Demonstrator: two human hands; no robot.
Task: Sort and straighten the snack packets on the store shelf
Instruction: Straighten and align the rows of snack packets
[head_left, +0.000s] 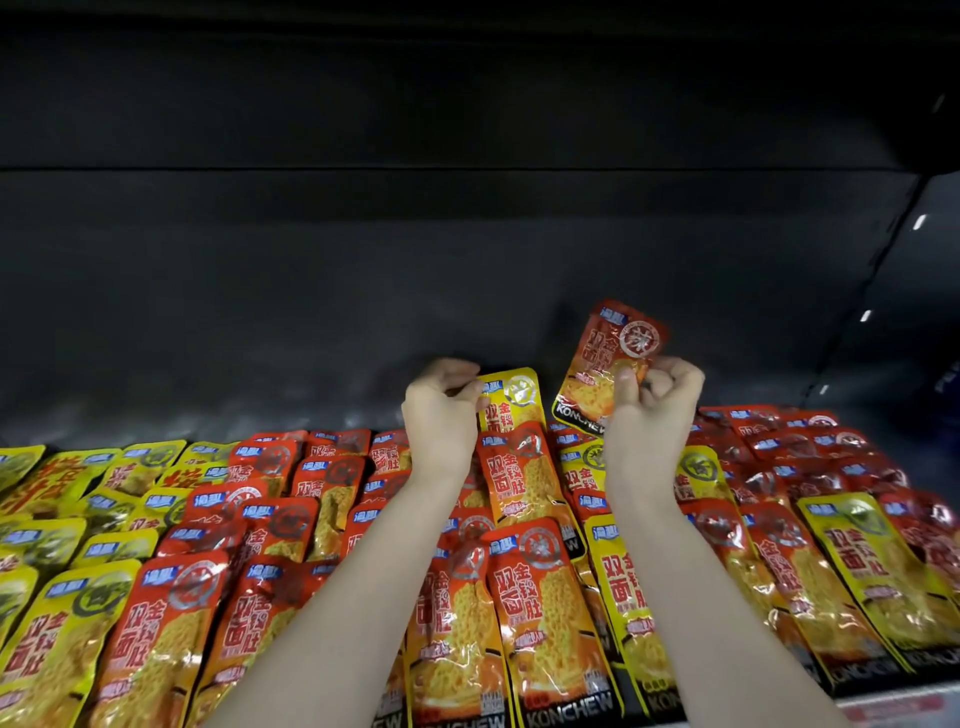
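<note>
Behind the packets (524, 571) a bare strip of shelf (234, 410) lay open to the back wall (363, 286). Packets overlapped edge to edge across the front. The side wall (893, 312) closed off the right; above was dark, open room.

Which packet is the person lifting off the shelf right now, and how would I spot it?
Start at the dark back wall of the shelf, above the rows of red and yellow packets. The right hand pinches a red packet up against that wall. It is the only packet held clear of the pile, tilted, with its round white seal showing; the yellow packet at the left hand still stands among the others.
</note>
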